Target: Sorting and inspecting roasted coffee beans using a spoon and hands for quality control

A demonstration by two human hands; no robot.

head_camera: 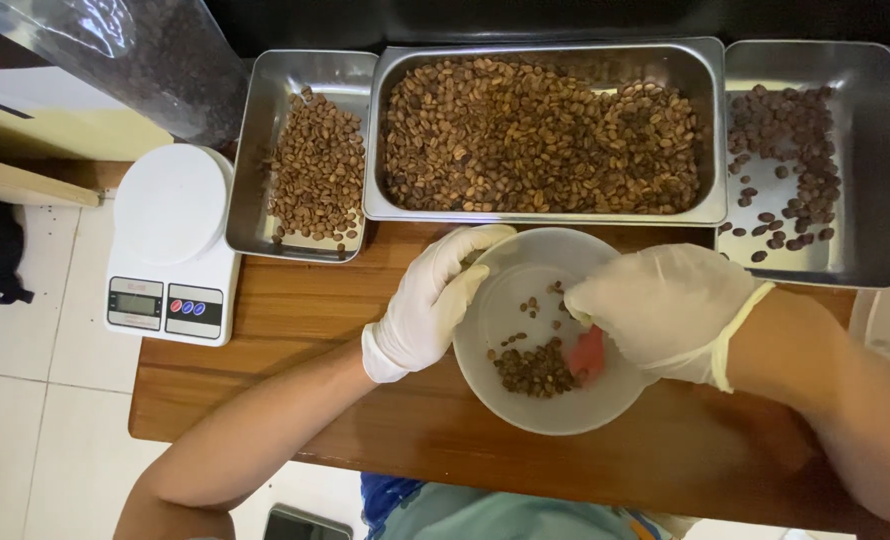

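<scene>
A round white bowl (525, 290) with a small pile of roasted coffee beans (535, 370) stands on the wooden table. My left hand (430, 300), in a white glove, grips the bowl's left rim. My right hand (660, 310), also gloved, reaches into the bowl from the right with its fingers curled over a small pink thing (587, 355) at the beans; what that thing is I cannot tell.
Three steel trays line the back: a left one (255, 190) with light beans, a large middle one (710, 130) heaped with beans, a right one (870, 200) with darker scattered beans. A white kitchen scale (170, 245) sits at the left. Tiled floor lies beyond the table's left edge (140, 400).
</scene>
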